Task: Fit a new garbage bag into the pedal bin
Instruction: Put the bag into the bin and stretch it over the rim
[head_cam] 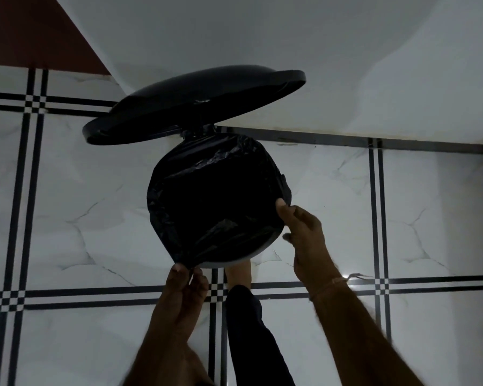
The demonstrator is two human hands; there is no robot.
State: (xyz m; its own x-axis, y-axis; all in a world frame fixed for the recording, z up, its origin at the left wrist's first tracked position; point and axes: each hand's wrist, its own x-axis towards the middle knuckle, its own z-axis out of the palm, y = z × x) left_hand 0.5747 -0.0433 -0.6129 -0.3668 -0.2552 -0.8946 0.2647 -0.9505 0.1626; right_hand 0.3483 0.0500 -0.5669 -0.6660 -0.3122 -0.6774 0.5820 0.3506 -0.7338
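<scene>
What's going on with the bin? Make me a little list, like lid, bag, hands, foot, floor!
lid: black lid up, open
bag: black bag spread over the bin's mouth, edge folded over most of the rim
bin: pale rim showing at the near side
left hand: left hand pinching the bag's edge at the near rim
right hand: right hand gripping the bag at the right rim
foot: foot at the bin's base, likely on the pedal
floor: white tiles with dark lines

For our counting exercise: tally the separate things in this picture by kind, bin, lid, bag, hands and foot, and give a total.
Bin: 1
Lid: 1
Bag: 1
Hands: 2, left hand and right hand, each pinching the bag's edge
Foot: 1
Total: 6
</scene>
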